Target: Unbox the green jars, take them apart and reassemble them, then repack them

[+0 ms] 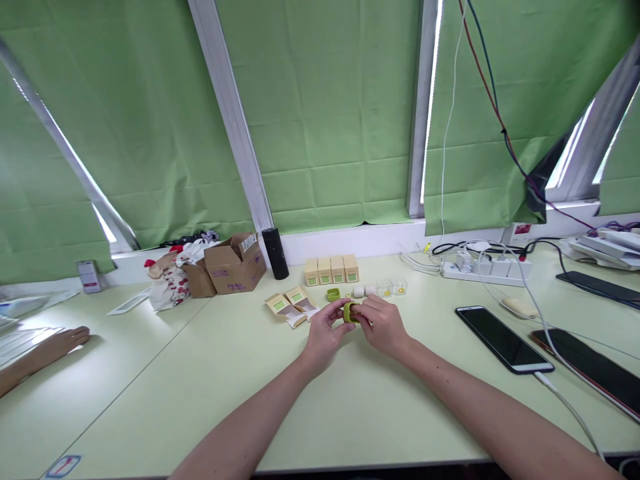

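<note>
My left hand [325, 331] and my right hand [383, 324] meet over the pale green table [210, 387], both pinched around a small green round jar [350, 312]. Just behind them lie a green lid [333, 294], small white caps [365, 291] and two clear little jars [392, 287]. Two opened cream cartons with green labels [291, 307] lie flat to the left. A row of several closed cream boxes [331, 270] stands further back by the window sill.
A black cylinder [275, 253], brown cardboard boxes [231, 265] and a patterned bag [170, 280] sit at the back left. Another person's hand [55, 343] rests at far left. Phones [503, 338], a power strip [487, 268] and cables occupy the right side.
</note>
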A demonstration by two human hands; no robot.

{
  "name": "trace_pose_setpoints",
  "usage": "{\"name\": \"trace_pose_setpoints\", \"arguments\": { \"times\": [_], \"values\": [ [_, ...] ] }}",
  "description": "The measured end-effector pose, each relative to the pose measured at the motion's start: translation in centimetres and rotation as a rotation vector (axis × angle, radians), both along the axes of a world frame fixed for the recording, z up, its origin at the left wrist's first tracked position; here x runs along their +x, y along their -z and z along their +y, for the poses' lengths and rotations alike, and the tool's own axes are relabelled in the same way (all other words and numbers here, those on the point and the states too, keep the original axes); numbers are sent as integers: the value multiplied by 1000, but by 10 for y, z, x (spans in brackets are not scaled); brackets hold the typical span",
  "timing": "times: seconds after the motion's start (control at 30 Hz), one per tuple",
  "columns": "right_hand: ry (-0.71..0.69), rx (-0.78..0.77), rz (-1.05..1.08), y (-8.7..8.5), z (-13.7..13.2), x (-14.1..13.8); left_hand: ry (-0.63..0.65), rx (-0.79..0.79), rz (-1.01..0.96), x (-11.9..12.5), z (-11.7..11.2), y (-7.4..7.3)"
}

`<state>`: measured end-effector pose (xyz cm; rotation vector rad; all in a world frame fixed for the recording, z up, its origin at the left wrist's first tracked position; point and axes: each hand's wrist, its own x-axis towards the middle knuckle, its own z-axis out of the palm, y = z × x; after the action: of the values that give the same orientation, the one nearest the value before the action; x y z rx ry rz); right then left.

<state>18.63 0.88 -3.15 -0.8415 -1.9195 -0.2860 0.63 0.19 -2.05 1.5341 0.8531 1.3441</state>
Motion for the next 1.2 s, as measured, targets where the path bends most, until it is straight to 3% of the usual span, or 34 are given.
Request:
{"name": "trace_pose_setpoints", "arguments": {
  "times": [0.23, 0.4, 0.63, 0.77, 1.0, 1.2],
  "values": [
    [-6, -17, -31, -5, -2, 2, 0, -10, 14, 0, -1, -4],
    [-90, 3, -90, -8, -3, 11, -12, 55, 81, -3, 1, -7],
    [-75, 11, -38, -15, -11, 9, -219, 169, 206, -10, 3, -13],
    [-91, -61, -78, -11, -10, 4, -239, 248, 269, -10, 1, -12],
    [-233, -163, 129, -2, -2, 1, -208, 324, 304, -9, -2, -11],
    [-285, -272, 316, -5, -2, -1, -225, 280, 289, -10, 4, -4]
  ]
}}
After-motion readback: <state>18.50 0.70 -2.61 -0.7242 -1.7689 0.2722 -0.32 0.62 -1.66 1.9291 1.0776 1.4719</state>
